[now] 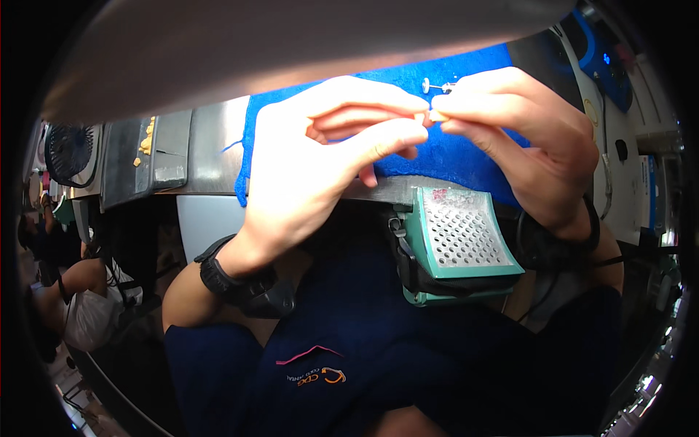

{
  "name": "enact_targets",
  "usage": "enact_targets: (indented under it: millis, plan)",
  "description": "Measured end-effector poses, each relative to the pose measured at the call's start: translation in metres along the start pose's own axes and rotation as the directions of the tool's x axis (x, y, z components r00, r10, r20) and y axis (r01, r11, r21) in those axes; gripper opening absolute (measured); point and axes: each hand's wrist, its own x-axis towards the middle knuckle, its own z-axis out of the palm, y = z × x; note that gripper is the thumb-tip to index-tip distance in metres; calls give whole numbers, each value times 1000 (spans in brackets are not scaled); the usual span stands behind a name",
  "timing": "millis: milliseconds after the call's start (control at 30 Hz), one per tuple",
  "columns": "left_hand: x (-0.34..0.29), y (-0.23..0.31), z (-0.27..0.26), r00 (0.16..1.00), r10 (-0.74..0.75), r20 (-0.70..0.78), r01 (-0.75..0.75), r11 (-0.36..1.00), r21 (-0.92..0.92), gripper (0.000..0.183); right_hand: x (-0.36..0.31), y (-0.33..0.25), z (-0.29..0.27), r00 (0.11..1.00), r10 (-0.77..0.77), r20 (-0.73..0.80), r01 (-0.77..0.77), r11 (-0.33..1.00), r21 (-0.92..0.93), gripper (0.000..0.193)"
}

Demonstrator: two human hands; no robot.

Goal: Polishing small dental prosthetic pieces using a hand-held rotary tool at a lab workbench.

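Over a blue cloth [466, 156], under a bright lamp, my two hands meet fingertip to fingertip. My right hand [528, 120] pinches a small pale-yellow piece [437, 115] between thumb and forefinger; its exact kind is too small to tell. Close beside it, the thumb and forefinger of my left hand [320, 153] are pressed together, and glare hides what is between them. A small grey wheel on a thin metal shank [427, 86] shows just beyond the right forefinger. Whether the right hand touches that shank, I cannot tell.
A green box with a perforated metal top [466, 229] stands at the bench edge below my hands. Several yellow pieces [147, 142] lie on a dark tray at left, near a black fan [69, 153]. A blue device [601, 62] sits far right. A grey cover hangs overhead.
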Motion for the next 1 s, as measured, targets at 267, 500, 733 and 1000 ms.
enact_targets:
  millis: [267,500,733,1000]
  plan:
    - [-5,7,6,998,-53,-29,55,998,43,20,-7,-3,3,997,-78,-8,78,996,33,22]
    - [-5,-1,8,999,15,-53,-10,995,104,18,-8,0,4,997,-79,-17,80,995,52,22]
    - [-4,1,9,999,-1,-53,5,997,80,17,-9,-1,3,999,-34,-5,34,996,87,21]
    - [-8,-1,12,998,49,-28,-50,998,-28,20,-8,2,2,994,81,70,-94,973,211,23]
